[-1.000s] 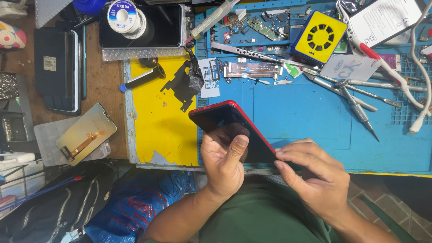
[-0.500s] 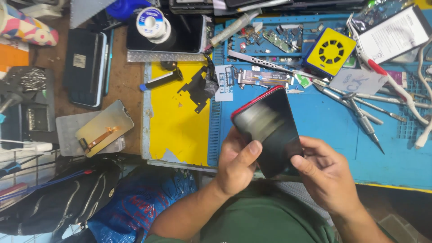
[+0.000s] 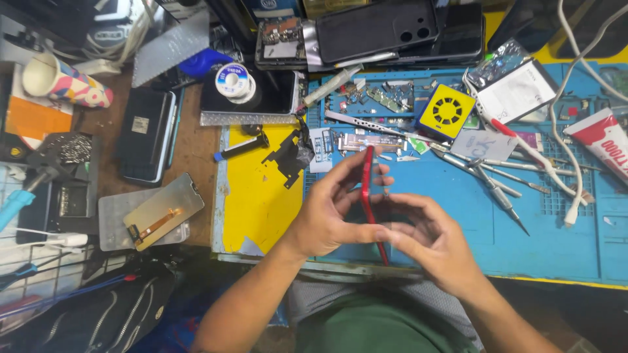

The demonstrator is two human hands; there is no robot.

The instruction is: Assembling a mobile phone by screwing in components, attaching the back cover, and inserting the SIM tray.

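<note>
Now the slim red-edged smartphone [image 3: 368, 196] stands on edge between both hands, so only its thin red side shows — a narrow strip above the blue work mat [image 3: 562, 242] on the tabletop. The left hand [image 3: 327, 216] grips it from the left with fingers curled over the top; the right hand [image 3: 432, 242] pinches its lower end. Half a second ago the phone's dark glossy face was turned up toward the camera — since then it has been rotated edge-on.
</note>
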